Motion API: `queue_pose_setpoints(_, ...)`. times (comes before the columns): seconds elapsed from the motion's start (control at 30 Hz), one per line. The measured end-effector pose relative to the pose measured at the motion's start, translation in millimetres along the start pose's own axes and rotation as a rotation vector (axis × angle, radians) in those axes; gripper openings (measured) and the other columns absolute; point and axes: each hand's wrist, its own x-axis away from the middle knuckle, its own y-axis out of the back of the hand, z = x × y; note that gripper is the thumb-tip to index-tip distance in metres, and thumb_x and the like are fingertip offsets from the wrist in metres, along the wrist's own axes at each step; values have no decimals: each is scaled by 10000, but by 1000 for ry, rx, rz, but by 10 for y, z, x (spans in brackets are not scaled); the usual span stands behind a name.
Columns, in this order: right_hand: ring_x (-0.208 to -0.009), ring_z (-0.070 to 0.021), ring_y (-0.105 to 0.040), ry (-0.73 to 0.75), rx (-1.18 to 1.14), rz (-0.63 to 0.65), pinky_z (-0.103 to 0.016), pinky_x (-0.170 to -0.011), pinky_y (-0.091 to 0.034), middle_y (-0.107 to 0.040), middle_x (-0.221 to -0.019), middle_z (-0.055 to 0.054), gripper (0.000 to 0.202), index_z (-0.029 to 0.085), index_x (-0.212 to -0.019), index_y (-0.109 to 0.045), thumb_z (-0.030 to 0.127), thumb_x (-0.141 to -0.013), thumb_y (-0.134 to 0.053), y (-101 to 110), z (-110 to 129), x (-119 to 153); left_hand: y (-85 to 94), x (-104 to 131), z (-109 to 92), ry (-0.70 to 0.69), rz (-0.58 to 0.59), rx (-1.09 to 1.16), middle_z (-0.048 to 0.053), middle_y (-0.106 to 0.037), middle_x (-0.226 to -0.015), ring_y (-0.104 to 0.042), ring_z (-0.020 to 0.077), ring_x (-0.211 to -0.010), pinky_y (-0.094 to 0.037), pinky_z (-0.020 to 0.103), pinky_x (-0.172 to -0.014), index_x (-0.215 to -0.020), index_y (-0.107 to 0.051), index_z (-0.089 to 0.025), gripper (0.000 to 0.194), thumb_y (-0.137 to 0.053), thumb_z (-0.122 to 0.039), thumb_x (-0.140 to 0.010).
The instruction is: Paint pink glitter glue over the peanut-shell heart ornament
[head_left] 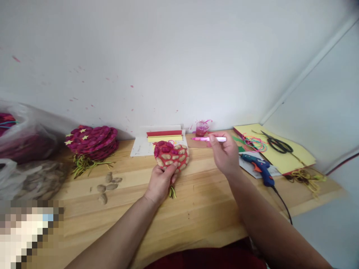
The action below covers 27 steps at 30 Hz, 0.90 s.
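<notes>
My left hand [161, 181] grips a round red craft piece covered in peanuts [171, 155], its thumb lying over the front. Several peanuts along its upper left are painted magenta; the others are bare tan shells. Green and yellow strands hang from its lower edge. To the right, raised above the table, my right hand [226, 155] is closed around a white-handled paintbrush [220, 139]. The brush's pink-coated tip points left, apart from the craft piece. Behind it, by the wall, stands a clear cup of magenta paint [201, 129].
Finished magenta peanut pieces [94, 140] are stacked at left, beside plastic bags [36, 179] and loose peanuts [108, 186]. At right lie a blue glue gun [260, 168] with a cord, scissors [277, 144], coloured string [254, 143] and yellow paper [291, 157]. Folded paper [165, 134] lies near the wall.
</notes>
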Motion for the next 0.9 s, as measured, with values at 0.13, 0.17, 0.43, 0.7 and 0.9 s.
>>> queue_pose_setpoints(0.13, -647, -164, -619, -19, 214, -207, -294, -638, -468, -690, -738, 9, 254, 220, -914, -644, 474, -925, -660, 112, -74, -469, 1, -11, 13, 4, 16, -13, -61, -484, -560, -317, 36, -430, -198, 205, -412, -651, -535, -174, 455, -910, -430, -656)
queue_pose_setpoints(0.17, -673, -176, -634, -14, 301, -210, -306, -669, -479, -706, -762, -6, 238, 216, -912, -649, 453, -927, -649, 122, -98, -597, 4, -12, 19, 5, 18, -19, -61, -484, -559, -319, 37, -429, -194, 208, -413, -653, -536, -174, 451, -907, -430, -661)
queue_pose_setpoints(0.43, -1007, -284, -686, -172, 959, 139, -366, -890, -491, -794, -1018, -120, 249, 198, -940, -740, 410, -951, -610, -116, -379, -1150, 21, -35, 52, 20, 27, -56, -59, -468, -530, -305, 44, -448, -181, 217, -438, -649, -581, -165, 379, -887, -387, -669)
queue_pose_setpoints(0.7, -1151, -340, -648, -268, 1052, 209, -427, -927, -497, -783, -1119, -146, 294, 214, -994, -771, 461, -932, -624, -226, -489, -1206, 19, -52, 69, 13, 37, -68, -58, -467, -511, -313, 55, -441, -194, 222, -434, -663, -601, -170, 353, -866, -401, -690)
queue_pose_setpoints(0.9, -1135, -344, -657, -244, 1062, 179, -430, -917, -492, -786, -1099, -137, 307, 219, -998, -754, 474, -948, -591, -132, -341, -1204, 16, -39, 55, 29, 60, -57, -56, -495, -516, -315, 53, -416, -191, 221, -419, -735, -664, -154, 325, -860, -411, -703)
